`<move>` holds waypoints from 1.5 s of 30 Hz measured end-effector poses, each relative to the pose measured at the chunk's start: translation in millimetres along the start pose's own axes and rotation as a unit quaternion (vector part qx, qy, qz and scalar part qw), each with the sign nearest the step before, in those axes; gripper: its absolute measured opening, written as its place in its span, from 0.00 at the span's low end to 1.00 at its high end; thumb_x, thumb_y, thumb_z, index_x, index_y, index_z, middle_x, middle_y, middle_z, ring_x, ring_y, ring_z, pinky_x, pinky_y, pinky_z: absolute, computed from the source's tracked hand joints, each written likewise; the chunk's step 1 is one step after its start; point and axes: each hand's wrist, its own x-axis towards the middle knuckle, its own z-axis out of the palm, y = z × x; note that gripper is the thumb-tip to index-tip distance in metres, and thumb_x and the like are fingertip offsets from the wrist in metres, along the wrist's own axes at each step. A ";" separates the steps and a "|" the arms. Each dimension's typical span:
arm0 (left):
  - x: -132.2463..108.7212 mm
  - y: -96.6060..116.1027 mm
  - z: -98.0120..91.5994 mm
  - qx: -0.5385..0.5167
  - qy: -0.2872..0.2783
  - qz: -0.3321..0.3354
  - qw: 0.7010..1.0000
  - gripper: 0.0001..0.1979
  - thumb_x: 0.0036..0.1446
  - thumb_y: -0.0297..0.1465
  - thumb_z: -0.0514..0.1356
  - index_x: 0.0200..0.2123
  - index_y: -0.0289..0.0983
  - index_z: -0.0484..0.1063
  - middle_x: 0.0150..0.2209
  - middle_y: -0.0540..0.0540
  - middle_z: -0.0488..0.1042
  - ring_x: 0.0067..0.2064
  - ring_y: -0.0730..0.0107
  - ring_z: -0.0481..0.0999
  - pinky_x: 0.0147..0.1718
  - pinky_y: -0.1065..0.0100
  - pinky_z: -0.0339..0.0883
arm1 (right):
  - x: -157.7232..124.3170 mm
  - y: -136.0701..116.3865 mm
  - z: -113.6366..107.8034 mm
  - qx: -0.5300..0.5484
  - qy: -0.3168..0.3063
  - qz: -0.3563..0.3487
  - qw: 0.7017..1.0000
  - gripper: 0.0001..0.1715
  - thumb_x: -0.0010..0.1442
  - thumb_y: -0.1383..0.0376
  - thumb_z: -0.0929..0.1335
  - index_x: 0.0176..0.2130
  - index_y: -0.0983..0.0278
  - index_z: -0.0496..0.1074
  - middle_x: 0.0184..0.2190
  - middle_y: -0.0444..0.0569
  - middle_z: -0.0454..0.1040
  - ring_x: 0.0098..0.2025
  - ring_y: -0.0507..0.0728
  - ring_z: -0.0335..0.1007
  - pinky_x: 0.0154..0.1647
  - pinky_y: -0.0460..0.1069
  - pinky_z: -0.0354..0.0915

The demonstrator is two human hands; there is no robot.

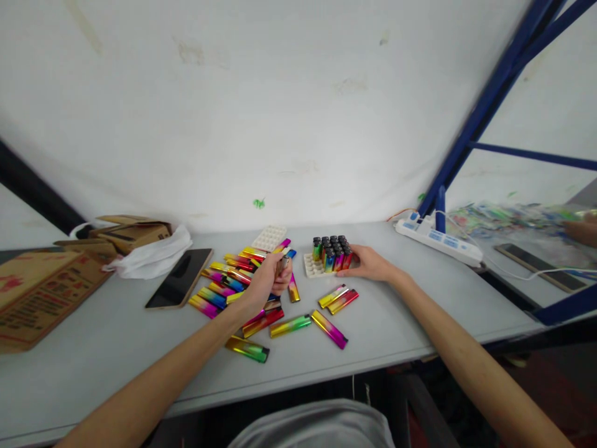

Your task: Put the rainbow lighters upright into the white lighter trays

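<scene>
My left hand is closed on a lighter, mostly hidden by the fingers, above a loose pile. The pile is of shiny metallic lighters in yellow, red, purple, blue and green. To the right, upright lighters with black tops stand packed in a white holed tray; its left part shows bare holes. My right hand grips the right side of this group, thumb in front and fingers behind. A second white holed tray lies behind the pile. Several lighters lie apart near the front.
A black-screened phone, a white plastic bag and cardboard boxes are at the left. A power strip lies at the right by a blue metal frame. Beyond it are another phone and another person's hand.
</scene>
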 end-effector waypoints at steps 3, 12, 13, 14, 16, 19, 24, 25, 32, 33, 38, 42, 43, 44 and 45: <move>2.7 -0.7 0.7 -0.009 0.000 -0.001 1.000 0.26 0.61 0.54 0.50 0.24 0.39 0.59 0.19 0.58 0.50 0.17 0.80 0.46 0.15 0.77 0.41 | -0.1 0.2 0.0 0.009 -0.001 -0.005 1.000 0.36 0.53 0.42 0.76 0.47 0.66 0.76 0.35 0.48 0.76 0.33 0.56 0.65 0.34 0.50 0.61; 13.0 8.9 6.0 0.244 0.033 0.218 0.944 0.14 0.62 0.44 0.61 0.36 0.38 0.72 0.37 0.45 0.75 0.40 0.64 0.76 0.37 0.67 0.74 | 0.8 -5.3 -2.4 0.013 0.000 -0.011 1.000 0.35 0.53 0.43 0.76 0.47 0.66 0.76 0.37 0.49 0.78 0.34 0.57 0.68 0.36 0.50 0.63; 15.0 11.9 6.4 0.299 0.030 0.250 0.920 0.14 0.62 0.44 0.62 0.37 0.38 0.75 0.40 0.44 0.76 0.44 0.62 0.76 0.41 0.65 0.74 | 0.9 -5.2 -2.4 0.012 0.000 -0.012 1.000 0.35 0.53 0.43 0.77 0.48 0.66 0.76 0.37 0.49 0.78 0.34 0.57 0.68 0.36 0.50 0.63; 17.6 14.6 6.8 0.346 0.021 0.274 0.897 0.14 0.63 0.43 0.62 0.38 0.38 0.77 0.42 0.43 0.76 0.46 0.60 0.77 0.43 0.64 0.74 | 1.0 -4.9 -2.4 0.012 -0.001 -0.013 1.000 0.35 0.53 0.44 0.77 0.48 0.66 0.76 0.37 0.49 0.78 0.35 0.57 0.68 0.36 0.50 0.64; 25.0 17.7 7.4 0.417 0.004 0.307 0.855 0.13 0.64 0.41 0.61 0.41 0.38 0.79 0.43 0.42 0.78 0.46 0.59 0.78 0.46 0.62 0.74 | 1.1 -3.8 -2.0 0.016 -0.002 -0.016 1.000 0.35 0.53 0.45 0.77 0.50 0.66 0.76 0.38 0.50 0.79 0.35 0.58 0.69 0.37 0.50 0.64; 39.9 16.1 8.3 0.480 0.010 0.340 0.809 0.12 0.66 0.38 0.59 0.44 0.38 0.80 0.43 0.42 0.81 0.44 0.59 0.80 0.50 0.58 0.73 | 1.3 -2.3 -1.2 0.025 -0.003 -0.017 1.000 0.36 0.53 0.46 0.78 0.51 0.66 0.76 0.39 0.50 0.79 0.36 0.58 0.70 0.38 0.50 0.65; 58.0 12.3 9.7 0.497 0.012 0.325 0.805 0.13 0.65 0.36 0.59 0.46 0.38 0.80 0.46 0.42 0.83 0.47 0.56 0.81 0.52 0.57 0.73 | 1.5 -2.5 -1.0 0.029 -0.001 -0.017 0.999 0.35 0.53 0.46 0.78 0.51 0.66 0.76 0.39 0.49 0.79 0.35 0.57 0.69 0.37 0.50 0.65; 59.2 13.1 10.0 0.490 0.009 0.313 0.813 0.13 0.65 0.36 0.59 0.46 0.38 0.80 0.45 0.43 0.84 0.46 0.56 0.82 0.50 0.58 0.73 | 1.5 -2.8 -1.1 0.030 -0.001 -0.016 0.999 0.35 0.53 0.46 0.78 0.51 0.66 0.76 0.39 0.49 0.79 0.35 0.57 0.69 0.38 0.50 0.65; 62.0 17.2 13.5 0.475 -0.023 0.267 0.838 0.08 0.64 0.33 0.59 0.43 0.40 0.77 0.36 0.47 0.83 0.38 0.58 0.83 0.41 0.63 0.74 | 1.2 -3.0 -1.0 0.025 0.004 -0.013 1.000 0.36 0.52 0.46 0.78 0.51 0.65 0.76 0.39 0.51 0.79 0.38 0.60 0.71 0.41 0.52 0.66; 63.1 15.7 13.7 0.476 -0.022 0.265 0.838 0.09 0.65 0.33 0.59 0.46 0.41 0.75 0.35 0.48 0.83 0.37 0.59 0.83 0.40 0.63 0.73 | 1.3 -2.7 -0.9 0.021 0.004 -0.014 1.000 0.36 0.52 0.46 0.78 0.52 0.66 0.76 0.39 0.51 0.79 0.38 0.59 0.71 0.41 0.52 0.66; 61.6 7.7 15.4 0.551 0.029 0.279 0.786 0.18 0.63 0.33 0.63 0.54 0.41 0.66 0.31 0.51 0.76 0.34 0.60 0.78 0.35 0.64 0.70 | 1.8 -2.3 -0.7 0.021 0.000 -0.018 1.000 0.35 0.53 0.46 0.78 0.51 0.66 0.75 0.40 0.51 0.79 0.37 0.58 0.70 0.39 0.51 0.65; 41.2 6.5 25.9 0.572 0.114 0.361 0.728 0.10 0.66 0.35 0.60 0.48 0.40 0.68 0.37 0.46 0.74 0.41 0.58 0.76 0.42 0.60 0.70 | 1.6 -2.8 -0.7 0.022 0.005 -0.019 1.000 0.34 0.53 0.46 0.78 0.49 0.66 0.75 0.38 0.49 0.78 0.35 0.57 0.68 0.38 0.50 0.64; 34.2 6.0 30.5 0.572 0.128 0.388 0.712 0.07 0.67 0.34 0.58 0.46 0.40 0.69 0.38 0.44 0.74 0.43 0.58 0.76 0.45 0.59 0.70 | 1.6 -2.8 -0.7 0.021 0.007 -0.020 1.000 0.34 0.52 0.45 0.78 0.49 0.66 0.76 0.38 0.49 0.78 0.35 0.56 0.68 0.37 0.50 0.63; 27.2 4.8 35.5 0.573 0.133 0.405 0.700 0.05 0.67 0.32 0.57 0.43 0.39 0.70 0.39 0.43 0.74 0.44 0.57 0.75 0.48 0.58 0.69 | 1.7 -2.7 -0.5 0.020 0.009 -0.021 1.000 0.34 0.52 0.45 0.78 0.48 0.66 0.76 0.37 0.48 0.78 0.34 0.56 0.67 0.37 0.49 0.63; 20.7 2.9 41.0 0.576 0.124 0.411 0.695 0.04 0.67 0.31 0.57 0.41 0.39 0.71 0.39 0.42 0.74 0.45 0.57 0.75 0.48 0.58 0.69 | 1.8 -2.6 -0.4 0.018 0.010 -0.020 1.000 0.34 0.52 0.45 0.77 0.48 0.66 0.76 0.36 0.48 0.77 0.34 0.56 0.66 0.36 0.49 0.62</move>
